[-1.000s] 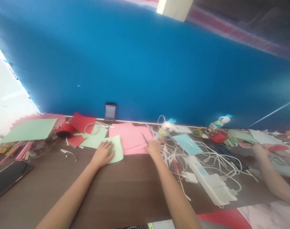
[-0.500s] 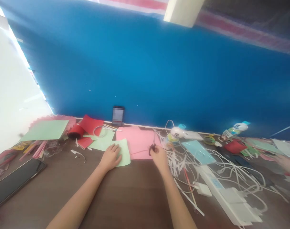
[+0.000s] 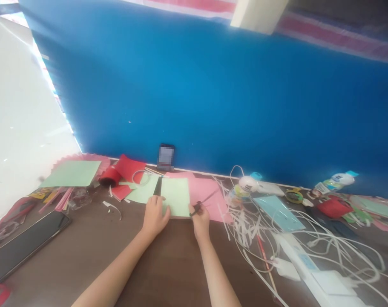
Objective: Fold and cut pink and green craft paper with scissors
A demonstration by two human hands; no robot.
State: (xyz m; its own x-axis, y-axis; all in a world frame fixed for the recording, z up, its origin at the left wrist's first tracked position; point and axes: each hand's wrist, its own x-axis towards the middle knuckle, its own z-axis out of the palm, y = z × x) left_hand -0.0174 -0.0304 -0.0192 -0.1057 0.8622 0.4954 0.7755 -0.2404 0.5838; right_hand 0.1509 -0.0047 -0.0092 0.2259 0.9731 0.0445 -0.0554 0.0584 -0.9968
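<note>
My left hand (image 3: 154, 218) lies low at the left edge of a pale green sheet of paper (image 3: 177, 197), fingers stretched forward and thumb apart near its corner. My right hand (image 3: 200, 224) is closed on the dark handles of a pair of scissors (image 3: 196, 209). Their blades point away to the right, over a pink sheet of paper (image 3: 213, 204) that lies partly under the green one. Another pale green piece of paper (image 3: 142, 194) is just left of my left hand, with a dark strip of table showing between the two green pieces.
Red paper (image 3: 131, 167) and a red roll (image 3: 110, 175) lie left, a black phone (image 3: 30, 234) nearer. A small dark-framed device (image 3: 166, 157) leans on the blue partition. On the right are a white bottle (image 3: 248, 185), a blue packet (image 3: 280, 213), tangled cables and a power strip (image 3: 308, 264).
The view has shifted slightly left. My left hand has slid off the green sheet's middle to its edge, and more of the sheet shows. My right hand with the scissors has come closer to it.
</note>
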